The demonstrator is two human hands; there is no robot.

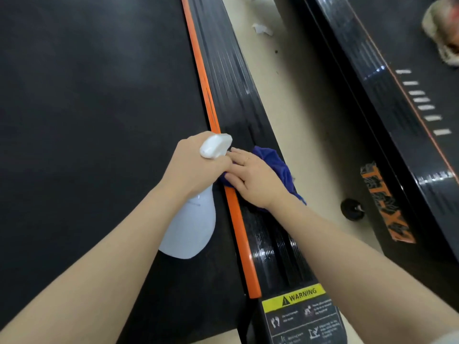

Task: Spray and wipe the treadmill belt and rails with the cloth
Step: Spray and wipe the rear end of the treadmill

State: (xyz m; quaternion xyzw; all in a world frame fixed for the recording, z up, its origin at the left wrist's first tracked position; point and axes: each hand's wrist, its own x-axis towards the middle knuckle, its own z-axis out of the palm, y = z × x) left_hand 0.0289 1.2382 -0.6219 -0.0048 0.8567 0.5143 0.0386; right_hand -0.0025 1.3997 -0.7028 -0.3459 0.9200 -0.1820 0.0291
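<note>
Both hands are at work over the right side of the treadmill. My left hand is wrapped round the neck of the white spray bottle, whose body hangs over the belt and whose nozzle points at the rail. My right hand lies flat, fingers straight, pressing the blue cloth onto the ribbed black right side rail, just beside the orange strip. The two hands touch at the fingertips.

Progress, as judged: the rail nearer me, between cloth and yellow warning label, shows wet streaks and gloss, so that stretch looks sprayed and probably wiped. The rail beyond the cloth looks dry and is likely still to do. The belt shows no clear wet marks; I cannot tell if it has been cleaned. The left rail is out of view. A second treadmill stands to the right.
</note>
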